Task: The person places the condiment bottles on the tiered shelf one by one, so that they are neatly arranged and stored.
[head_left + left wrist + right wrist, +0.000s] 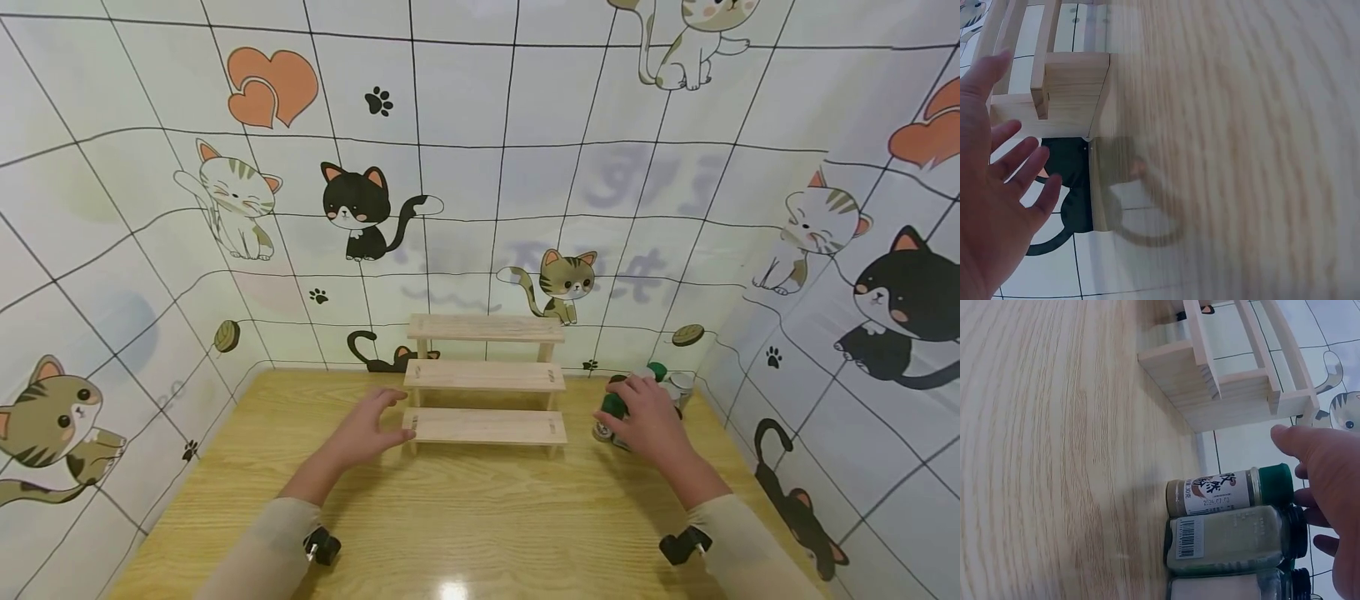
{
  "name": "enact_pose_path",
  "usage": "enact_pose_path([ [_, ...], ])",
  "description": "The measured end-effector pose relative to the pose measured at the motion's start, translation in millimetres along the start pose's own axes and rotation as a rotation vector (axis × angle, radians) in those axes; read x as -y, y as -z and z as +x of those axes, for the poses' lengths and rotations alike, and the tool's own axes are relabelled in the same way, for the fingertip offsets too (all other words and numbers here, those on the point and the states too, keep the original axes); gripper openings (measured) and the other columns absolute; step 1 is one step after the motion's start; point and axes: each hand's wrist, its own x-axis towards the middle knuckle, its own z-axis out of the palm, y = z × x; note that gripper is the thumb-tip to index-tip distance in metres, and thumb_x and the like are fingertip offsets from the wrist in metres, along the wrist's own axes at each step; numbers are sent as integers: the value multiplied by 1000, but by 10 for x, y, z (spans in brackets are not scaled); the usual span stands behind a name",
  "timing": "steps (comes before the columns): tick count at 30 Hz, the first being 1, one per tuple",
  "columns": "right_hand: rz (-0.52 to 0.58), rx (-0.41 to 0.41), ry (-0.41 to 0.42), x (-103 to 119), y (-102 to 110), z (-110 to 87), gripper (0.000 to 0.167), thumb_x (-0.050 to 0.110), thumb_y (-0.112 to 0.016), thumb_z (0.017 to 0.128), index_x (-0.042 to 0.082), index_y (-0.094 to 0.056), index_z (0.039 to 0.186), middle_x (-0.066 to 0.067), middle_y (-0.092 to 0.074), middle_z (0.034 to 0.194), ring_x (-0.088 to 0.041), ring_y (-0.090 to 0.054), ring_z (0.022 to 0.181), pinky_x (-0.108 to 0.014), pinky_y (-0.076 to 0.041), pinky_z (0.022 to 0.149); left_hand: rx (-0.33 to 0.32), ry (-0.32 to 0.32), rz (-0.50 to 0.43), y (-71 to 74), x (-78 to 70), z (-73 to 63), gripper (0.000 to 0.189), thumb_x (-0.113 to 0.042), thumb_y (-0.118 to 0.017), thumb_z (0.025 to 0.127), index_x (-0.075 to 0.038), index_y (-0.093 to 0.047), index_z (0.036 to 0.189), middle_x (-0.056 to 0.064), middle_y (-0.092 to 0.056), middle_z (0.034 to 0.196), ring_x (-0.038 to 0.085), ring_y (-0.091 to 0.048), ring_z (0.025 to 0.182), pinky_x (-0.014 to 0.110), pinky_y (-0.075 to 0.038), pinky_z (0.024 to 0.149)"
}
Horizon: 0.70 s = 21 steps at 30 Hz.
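Note:
A three-tier wooden rack (483,427) stands against the back wall. My left hand (367,429) is beside its left end, fingers spread and holding nothing; whether the thumb touches the bottom shelf, I cannot tell. To the rack's right, my right hand (652,417) hovers at a cluster of seasoning bottles, thumb and fingers apart. In the right wrist view, a small green-capped seasoning bottle (1216,492) with a printed label is closest to the fingers. Beside it stand a dark-capped bottle (1232,540) with a barcode and another dark-capped bottle (1229,587). The hand partly hides the cluster in the head view.
Behind the right hand are a green cap (657,371) and a white-topped container (681,383). The wood-grain table (480,517) extends toward me. Cat-patterned wall sheeting (480,183) encloses the back and both sides.

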Motion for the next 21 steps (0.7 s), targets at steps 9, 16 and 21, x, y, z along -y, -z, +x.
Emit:
enact_pose_path([
  [9, 0, 74, -69, -50, -42, 27, 51, 35, -91, 95, 4, -74, 132, -19, -69, 125, -46, -58, 119, -72, -48, 98, 83, 1, -66, -48, 14, 82, 78, -31, -97, 87, 0, -62, 149, 14, -59, 148, 40, -63, 133, 60, -54, 110],
  [16, 48, 70, -84, -84, -66, 15, 49, 28, -92, 95, 5, -75, 134, -19, -69, 127, -47, -58, 121, -72, -46, 100, 93, 13, -53, -91, 58, 102, 75, -28, -98, 87, 0, -64, 147, 14, -63, 144, 40, -64, 131, 59, -55, 109],
  [21, 72, 74, -94, -107, -82, 11, 47, 24, -91, 95, 5, -75, 135, -21, -69, 129, -49, -57, 125, -74, -44, 102, 92, 8, -54, -93, 48, 94, 74, -28, -97, 88, 0, -63, 147, 14, -64, 143, 40, -64, 130, 60, -55, 108],
])
